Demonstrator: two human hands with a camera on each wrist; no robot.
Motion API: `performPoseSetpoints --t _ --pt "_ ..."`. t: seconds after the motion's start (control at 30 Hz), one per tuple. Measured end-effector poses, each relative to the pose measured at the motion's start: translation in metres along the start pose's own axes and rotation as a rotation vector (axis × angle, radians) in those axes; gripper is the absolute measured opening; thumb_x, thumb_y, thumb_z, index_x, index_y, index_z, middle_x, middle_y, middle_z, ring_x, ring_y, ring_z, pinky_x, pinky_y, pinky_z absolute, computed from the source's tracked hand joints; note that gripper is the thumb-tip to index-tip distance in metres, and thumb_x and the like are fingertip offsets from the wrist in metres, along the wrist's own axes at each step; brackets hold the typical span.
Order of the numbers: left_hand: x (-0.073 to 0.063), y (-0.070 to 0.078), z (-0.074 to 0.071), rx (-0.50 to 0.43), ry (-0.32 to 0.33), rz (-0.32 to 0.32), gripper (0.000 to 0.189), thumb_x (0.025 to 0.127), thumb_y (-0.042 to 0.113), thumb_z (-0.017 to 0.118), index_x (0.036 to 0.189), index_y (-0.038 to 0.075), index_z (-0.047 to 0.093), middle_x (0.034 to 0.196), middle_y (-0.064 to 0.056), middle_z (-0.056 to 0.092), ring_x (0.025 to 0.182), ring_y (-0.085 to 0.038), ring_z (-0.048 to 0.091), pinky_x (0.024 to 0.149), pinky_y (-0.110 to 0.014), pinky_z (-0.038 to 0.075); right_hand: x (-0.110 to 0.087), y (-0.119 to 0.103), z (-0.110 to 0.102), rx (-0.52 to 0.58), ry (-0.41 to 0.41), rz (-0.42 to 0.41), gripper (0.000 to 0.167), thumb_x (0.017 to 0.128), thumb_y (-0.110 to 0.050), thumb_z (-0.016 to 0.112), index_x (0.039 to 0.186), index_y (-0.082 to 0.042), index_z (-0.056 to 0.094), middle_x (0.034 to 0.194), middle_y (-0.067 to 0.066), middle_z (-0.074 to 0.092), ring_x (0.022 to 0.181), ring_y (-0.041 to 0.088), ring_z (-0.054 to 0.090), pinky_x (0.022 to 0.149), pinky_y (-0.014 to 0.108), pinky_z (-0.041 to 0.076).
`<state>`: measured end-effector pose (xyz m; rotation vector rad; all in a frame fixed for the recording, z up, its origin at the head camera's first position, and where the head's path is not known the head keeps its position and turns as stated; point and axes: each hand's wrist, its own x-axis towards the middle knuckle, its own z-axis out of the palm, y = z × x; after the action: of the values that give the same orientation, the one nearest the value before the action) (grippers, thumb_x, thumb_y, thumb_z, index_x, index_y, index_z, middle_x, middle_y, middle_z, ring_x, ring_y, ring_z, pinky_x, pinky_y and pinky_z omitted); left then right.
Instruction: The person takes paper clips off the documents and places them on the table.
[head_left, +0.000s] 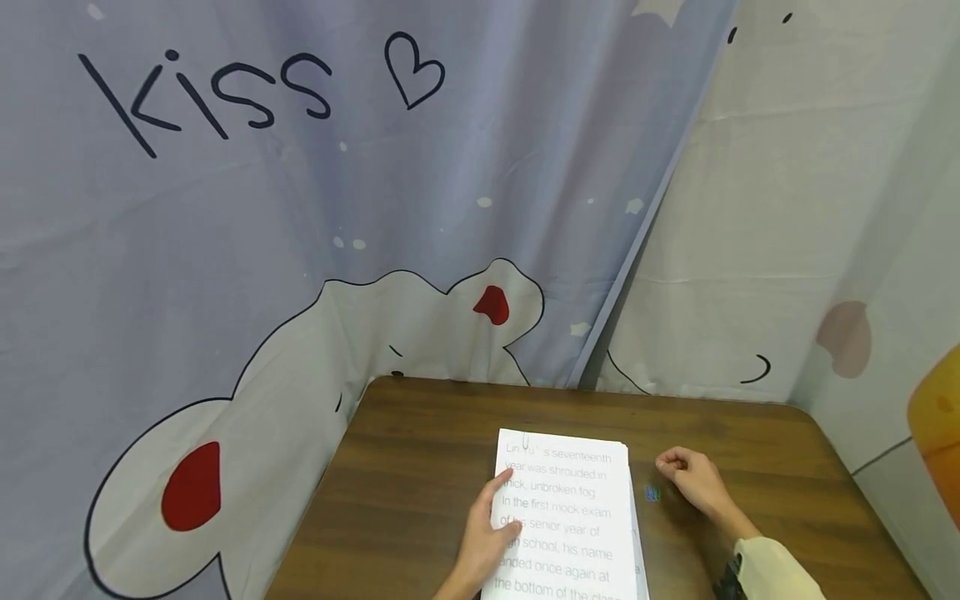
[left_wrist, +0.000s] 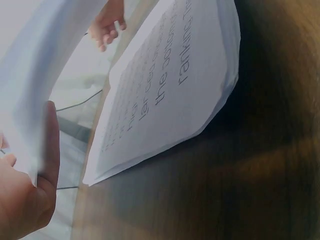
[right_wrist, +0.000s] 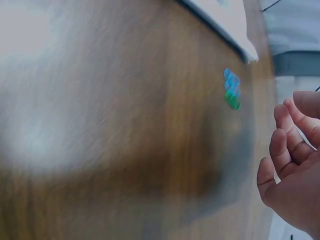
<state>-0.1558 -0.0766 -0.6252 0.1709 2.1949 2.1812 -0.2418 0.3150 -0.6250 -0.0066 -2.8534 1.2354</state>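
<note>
My left hand (head_left: 480, 537) grips printed sheets of paper (head_left: 562, 517) at their left edge, thumb on top. A clip-shaped outline shows near the top of the front page. In the left wrist view the held sheets (left_wrist: 30, 75) are raised above a second stack of printed paper (left_wrist: 165, 95) that lies on the table. To the right of the paper, my right hand (head_left: 693, 479) hovers with loosely bent fingers and nothing in them. Close to its fingertips lie small blue and green clip-like pieces (right_wrist: 232, 89) on the wood.
The brown wooden table (head_left: 405, 475) has rounded far corners. A printed curtain (head_left: 450, 167) hangs right behind its far edge, and pale cloth (head_left: 757, 208) hangs at the right.
</note>
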Motion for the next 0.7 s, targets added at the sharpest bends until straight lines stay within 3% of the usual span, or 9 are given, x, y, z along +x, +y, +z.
performPoseSetpoints --t 0.3,0.43,0.7 --pt "-0.004 -0.007 0.012 -0.044 -0.027 -0.026 0.086 0.080 -0.017 0.063 0.157 0.017 0.049 0.153 -0.017 0.055 0.117 -0.021 0.064 0.097 -0.022 0.053 0.013 -0.038 0.001 0.120 0.025 -0.065 0.025 0.106 -0.022 0.064 0.110 0.001 0.073 0.092 0.012 0.074 0.083 0.021 0.068 0.070 0.026 0.052" --pt "-0.004 -0.009 0.017 -0.027 -0.026 -0.011 0.085 0.079 -0.017 0.063 0.157 0.016 0.050 0.154 -0.016 0.055 0.119 -0.020 0.063 0.100 -0.021 0.050 0.018 -0.053 0.002 0.169 0.025 -0.085 0.024 0.108 -0.022 0.062 0.109 -0.001 0.073 0.091 0.016 0.072 0.084 0.027 0.071 0.071 0.026 0.055" --pt "-0.006 -0.012 0.023 -0.014 -0.039 0.040 0.085 0.078 -0.017 0.065 0.156 0.012 0.049 0.157 -0.017 0.054 0.135 -0.025 0.057 0.109 -0.017 0.043 0.027 -0.073 0.003 0.195 0.003 -0.128 0.025 0.109 -0.023 0.059 0.108 -0.003 0.074 0.086 0.011 0.071 0.080 0.018 0.068 0.070 0.026 0.056"
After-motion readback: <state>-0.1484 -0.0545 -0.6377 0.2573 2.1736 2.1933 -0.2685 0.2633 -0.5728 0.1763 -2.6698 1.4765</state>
